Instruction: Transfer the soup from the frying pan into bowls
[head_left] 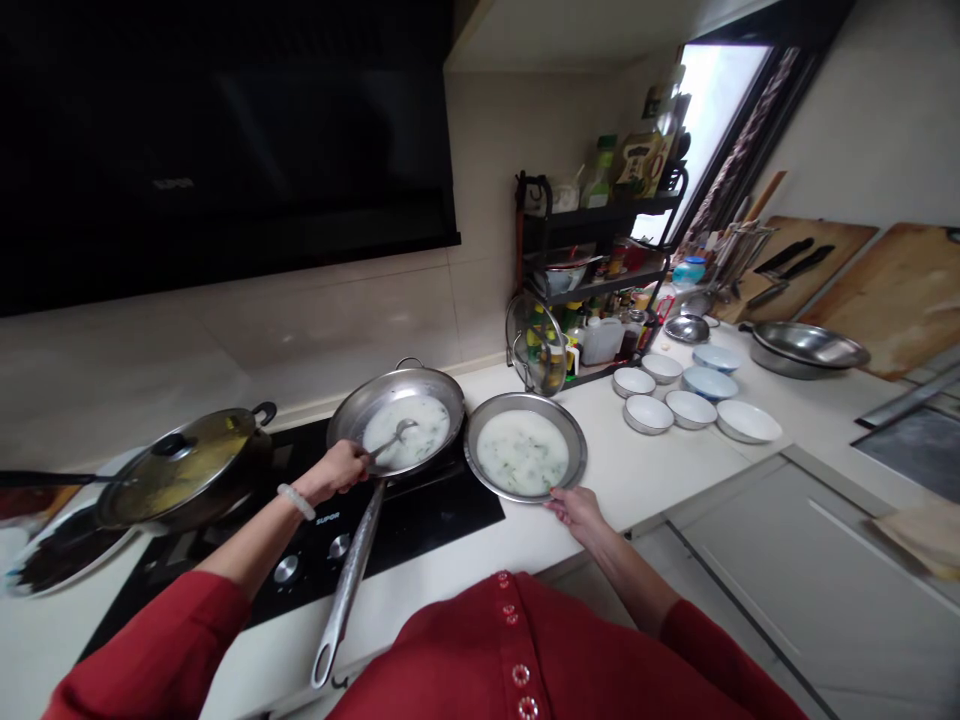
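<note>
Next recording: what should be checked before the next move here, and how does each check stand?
1. Left hand grips ladle: ok.
2. Ladle's bowl inside pan, in white soup: ok.
3. Right hand holds basin by its near rim: ok.
4. Basin flat on counter, close beside pan: ok.
5. Heat under pan off: cannot tell.

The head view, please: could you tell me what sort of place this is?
Most likely a home kitchen: a black cooktop with a steel pan under a range hood, a rack of bottles on the counter, and white bowls beside it.
</note>
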